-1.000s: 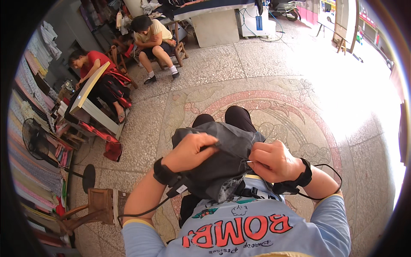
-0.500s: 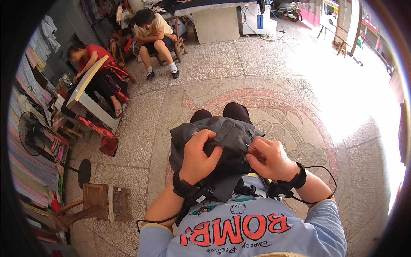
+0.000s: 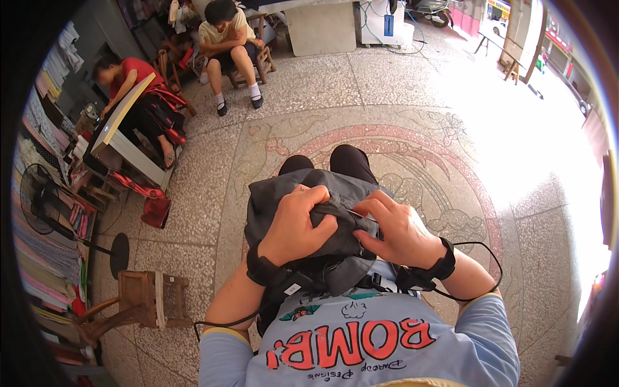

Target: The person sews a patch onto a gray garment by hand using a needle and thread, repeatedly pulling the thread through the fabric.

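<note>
A dark grey cloth garment [image 3: 265,197] lies bunched over my lap. My left hand [image 3: 300,222] is closed on it, pinching a raised fold between thumb and fingers. Close by on the right, my right hand [image 3: 401,229] has thumb and forefinger bent round a thin, pale, needle-like tool [image 3: 361,215]. Its far end reaches the fold beside my left fingers; whether it goes into the cloth I cannot tell. The garment's lower part hangs toward my waist, partly hidden by my hands.
A wooden stool [image 3: 137,298] and a black standing fan [image 3: 40,198] are at the left. Farther off, a person in red [image 3: 137,72] bends over a sewing table [image 3: 129,116]. Another person [image 3: 227,39] sits on a chair. A black cable [image 3: 493,258] loops from my right wristband.
My right hand has moved slightly left and up, closer to my left hand. The fold between them is bunched tighter. The whole view has shifted a little.
</note>
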`<state>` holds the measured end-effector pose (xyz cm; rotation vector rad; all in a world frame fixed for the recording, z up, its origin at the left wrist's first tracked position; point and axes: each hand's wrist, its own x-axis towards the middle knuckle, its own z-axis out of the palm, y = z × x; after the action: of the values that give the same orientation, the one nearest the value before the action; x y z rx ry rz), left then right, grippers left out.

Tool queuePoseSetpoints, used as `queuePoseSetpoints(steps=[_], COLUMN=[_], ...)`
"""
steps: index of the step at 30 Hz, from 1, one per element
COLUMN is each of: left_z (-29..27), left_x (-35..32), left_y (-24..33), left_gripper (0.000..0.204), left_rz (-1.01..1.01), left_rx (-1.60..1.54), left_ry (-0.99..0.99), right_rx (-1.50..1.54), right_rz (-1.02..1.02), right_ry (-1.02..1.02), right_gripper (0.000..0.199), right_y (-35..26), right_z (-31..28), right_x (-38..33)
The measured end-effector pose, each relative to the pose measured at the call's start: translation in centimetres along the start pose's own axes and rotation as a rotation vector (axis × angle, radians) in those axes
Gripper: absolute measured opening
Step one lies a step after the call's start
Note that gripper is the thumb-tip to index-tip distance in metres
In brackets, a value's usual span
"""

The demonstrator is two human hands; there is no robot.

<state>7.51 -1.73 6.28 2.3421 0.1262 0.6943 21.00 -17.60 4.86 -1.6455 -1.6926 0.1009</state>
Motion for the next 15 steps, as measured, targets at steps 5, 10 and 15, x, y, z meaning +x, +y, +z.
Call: queuePoseSetpoints(steps=[5,10,15], left_z=[-0.3,-0.2,-0.2], left_x=[0.0,0.9,-1.3], left_y=[-0.6,0.8,2.8], left_gripper=[0.017,0.022,0.03], left_rz=[0.041,0.299,0.0], left_rx=[0.025,0.45,0.317], left_ry=[-0.05,0.242,-0.054], right_rx=[0.022,0.229,0.228], right_rz=[-0.022,0.005,0.024], right_ry=[-0.035,0.026,0.138], right_gripper=[0.02,0.011,0.009], right_y=[0.4,0.7,0.1], right_z=[0.3,0.7,1.3], right_x=[0.1,0.4,0.8])
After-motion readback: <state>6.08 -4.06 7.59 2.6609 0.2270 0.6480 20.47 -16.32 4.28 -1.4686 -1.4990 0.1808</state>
